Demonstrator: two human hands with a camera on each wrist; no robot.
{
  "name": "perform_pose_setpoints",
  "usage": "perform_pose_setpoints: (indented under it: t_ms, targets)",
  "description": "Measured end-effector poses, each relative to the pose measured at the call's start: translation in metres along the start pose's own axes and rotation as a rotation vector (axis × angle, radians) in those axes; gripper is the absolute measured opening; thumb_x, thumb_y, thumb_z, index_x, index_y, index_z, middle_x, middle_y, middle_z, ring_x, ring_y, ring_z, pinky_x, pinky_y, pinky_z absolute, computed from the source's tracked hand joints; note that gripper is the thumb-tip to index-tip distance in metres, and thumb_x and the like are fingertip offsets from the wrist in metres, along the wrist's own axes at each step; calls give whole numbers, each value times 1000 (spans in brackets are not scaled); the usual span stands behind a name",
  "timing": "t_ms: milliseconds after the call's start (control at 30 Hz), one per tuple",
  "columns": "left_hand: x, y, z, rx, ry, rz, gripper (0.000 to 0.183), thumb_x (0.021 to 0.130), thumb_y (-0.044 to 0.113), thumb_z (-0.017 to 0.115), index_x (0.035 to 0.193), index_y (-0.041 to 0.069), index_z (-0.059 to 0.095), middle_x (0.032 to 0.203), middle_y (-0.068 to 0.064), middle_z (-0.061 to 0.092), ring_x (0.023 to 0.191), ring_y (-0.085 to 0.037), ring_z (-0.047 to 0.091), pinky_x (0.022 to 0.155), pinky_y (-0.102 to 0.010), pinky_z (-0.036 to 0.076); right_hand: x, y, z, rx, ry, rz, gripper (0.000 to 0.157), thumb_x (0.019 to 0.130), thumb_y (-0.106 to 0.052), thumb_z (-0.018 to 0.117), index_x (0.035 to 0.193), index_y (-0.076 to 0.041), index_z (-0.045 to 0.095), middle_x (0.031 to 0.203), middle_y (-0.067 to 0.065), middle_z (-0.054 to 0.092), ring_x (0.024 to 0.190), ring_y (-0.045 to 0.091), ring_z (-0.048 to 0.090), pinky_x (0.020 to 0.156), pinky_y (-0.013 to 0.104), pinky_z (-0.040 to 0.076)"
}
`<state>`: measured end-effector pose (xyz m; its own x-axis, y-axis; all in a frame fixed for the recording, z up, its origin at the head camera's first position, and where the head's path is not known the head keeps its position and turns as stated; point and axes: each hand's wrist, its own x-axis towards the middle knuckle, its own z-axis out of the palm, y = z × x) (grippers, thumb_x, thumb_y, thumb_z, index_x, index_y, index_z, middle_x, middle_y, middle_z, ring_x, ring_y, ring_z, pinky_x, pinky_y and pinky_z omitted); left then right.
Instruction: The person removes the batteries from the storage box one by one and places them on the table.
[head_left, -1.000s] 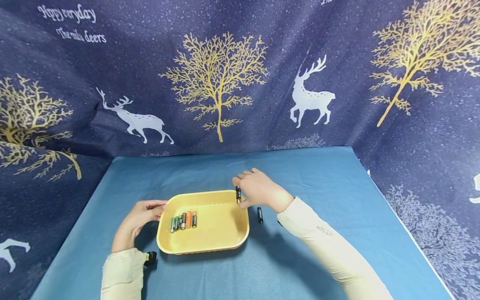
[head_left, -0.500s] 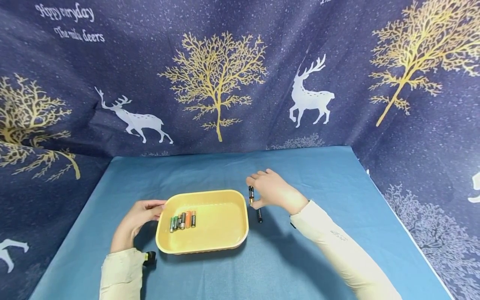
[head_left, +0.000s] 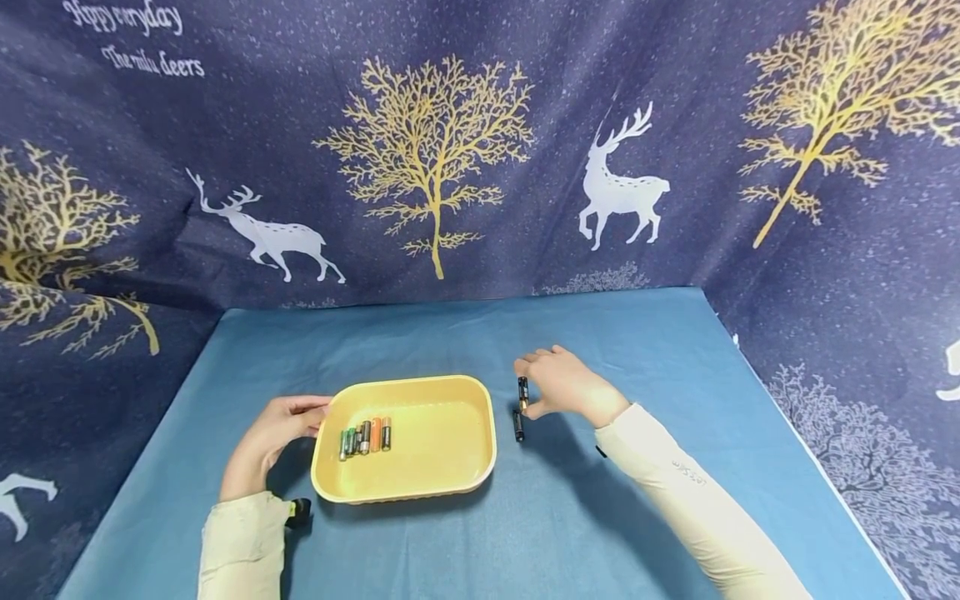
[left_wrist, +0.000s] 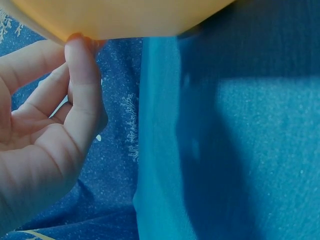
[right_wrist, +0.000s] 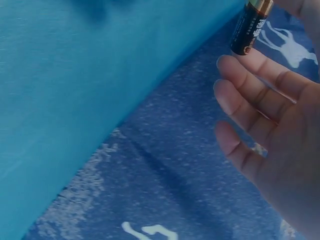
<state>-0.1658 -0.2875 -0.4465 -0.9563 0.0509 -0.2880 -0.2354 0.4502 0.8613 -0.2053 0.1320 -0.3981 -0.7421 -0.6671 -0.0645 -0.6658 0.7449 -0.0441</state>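
Note:
A yellow plastic tray (head_left: 438, 442) stands on the blue cloth, with several batteries (head_left: 365, 437) lying side by side in its left half, in green, black and orange. At the tray's left end my left hand (head_left: 272, 437) pinches the rim; the thumb (left_wrist: 82, 65) presses the wall in the left wrist view. Right of the tray, my right hand (head_left: 566, 385) holds a black battery (head_left: 522, 390) with a copper-coloured end between thumb and fingers. That battery (right_wrist: 250, 30) shows partly in the right wrist view. Just below it, another black battery (head_left: 518, 425) lies on the cloth.
The blue cloth (head_left: 465, 550) covers the table out to its edges. A dark blue curtain (head_left: 517, 258) printed with deer and trees hangs behind and at both sides. Shadows of the arms fall on the cloth.
My right hand has moved right with its black battery, from over the tray's right end to above the loose battery. The left hand stays at the tray's rim.

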Motion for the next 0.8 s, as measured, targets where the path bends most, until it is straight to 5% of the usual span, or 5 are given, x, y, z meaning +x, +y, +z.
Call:
perform_pose_setpoints:
  t_ms: [600, 800]
  targets:
    - [1, 0, 1, -2, 12, -10, 41, 96, 13, 58, 128, -12, 54, 117, -23, 64, 85, -17, 66, 76, -35, 56, 1, 3, 43, -17, -104, 19, 53, 66, -40, 86, 107, -13, 67, 100, 2, 67, 94, 22, 61, 80, 39, 45]
    - [0, 1, 1, -6, 10, -6, 41, 96, 13, 58, 128, -13, 54, 117, -23, 64, 83, -16, 66, 75, -35, 57, 4, 0, 48, -8, -137, 45, 57, 65, -42, 87, 110, -13, 68, 105, 1, 68, 100, 22, 61, 87, 41, 45]
